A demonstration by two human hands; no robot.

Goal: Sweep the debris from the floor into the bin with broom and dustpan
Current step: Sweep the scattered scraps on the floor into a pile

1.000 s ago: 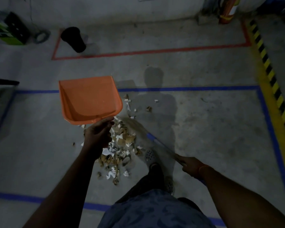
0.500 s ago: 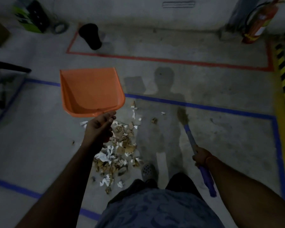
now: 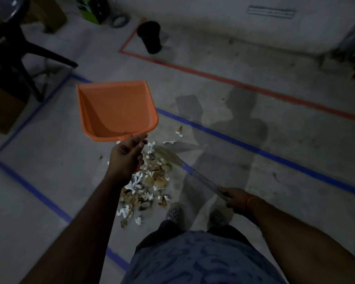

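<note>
Holding dustpan up in left hand [image 3: 127, 155], broom low in right hand [image 3: 235, 198].

Left fingers curl round the handle of the orange dustpan [image 3: 116, 110], pan raised off the floor, looks bare inside. Right hand grips the broom [image 3: 195, 174] shaft; bristles touch the far right edge of the debris [image 3: 146, 187] pile on the floor [image 3: 49, 160], just ahead of the feet. Black bin [image 3: 150, 36] stands well apart, inside red tape.
</note>
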